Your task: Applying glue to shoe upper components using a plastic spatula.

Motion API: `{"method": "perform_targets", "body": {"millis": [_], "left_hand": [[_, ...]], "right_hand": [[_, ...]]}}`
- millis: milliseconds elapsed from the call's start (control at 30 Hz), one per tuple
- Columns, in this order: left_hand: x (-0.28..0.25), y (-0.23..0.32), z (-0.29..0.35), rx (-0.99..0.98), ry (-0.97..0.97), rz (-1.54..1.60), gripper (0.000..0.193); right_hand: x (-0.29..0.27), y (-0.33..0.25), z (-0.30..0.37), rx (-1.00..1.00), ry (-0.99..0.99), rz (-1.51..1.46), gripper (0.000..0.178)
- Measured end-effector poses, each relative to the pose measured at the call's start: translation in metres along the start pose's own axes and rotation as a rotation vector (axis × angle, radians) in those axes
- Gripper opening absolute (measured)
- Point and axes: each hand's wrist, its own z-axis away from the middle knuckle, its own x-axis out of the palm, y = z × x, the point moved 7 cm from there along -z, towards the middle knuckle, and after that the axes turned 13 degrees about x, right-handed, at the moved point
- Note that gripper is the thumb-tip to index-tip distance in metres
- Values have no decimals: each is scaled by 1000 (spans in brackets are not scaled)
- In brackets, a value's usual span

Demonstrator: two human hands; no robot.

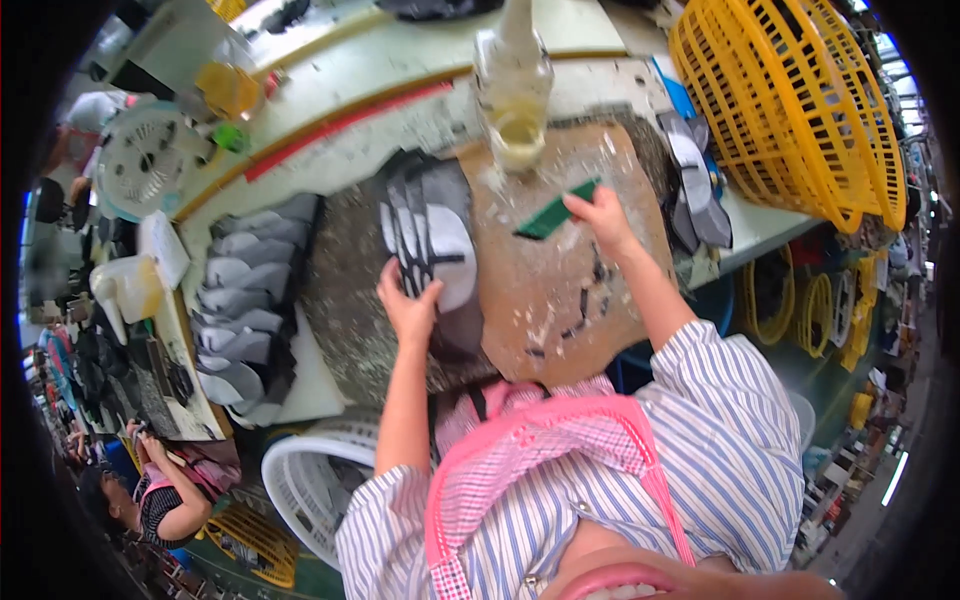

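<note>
Pieces of grey material lie at eleven o'clock; on them we rest our left hand, thumb and fingers spread. At one o'clock, with our right hand, we pinch a flat green tool over the brown sheet.

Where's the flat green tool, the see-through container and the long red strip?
Flat green tool (548, 216): head view, middle of its face.
Clear container with pale-yellow contents (516, 112): head view, front wall.
Long, thin red strip (350, 131): head view, midway along it.
</note>
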Motion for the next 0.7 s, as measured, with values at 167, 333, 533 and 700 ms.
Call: {"method": "perform_targets", "body": {"millis": [167,333,533,700], "left_hand": [[-20,26,6,-22,79,305,61],[-18,-27,11,-282,133,747,62],[-38,20,-53,-322,-20,685,54],[-95,66,-102,-168,-11,880,49]], "right_hand": [[20,-9,12,-25,-107,-57,14],[19,10,4,19,-98,-5,16],[41,74,5,370,-349,-395,16],[23,99,-8,422,-307,-760,10]]}}
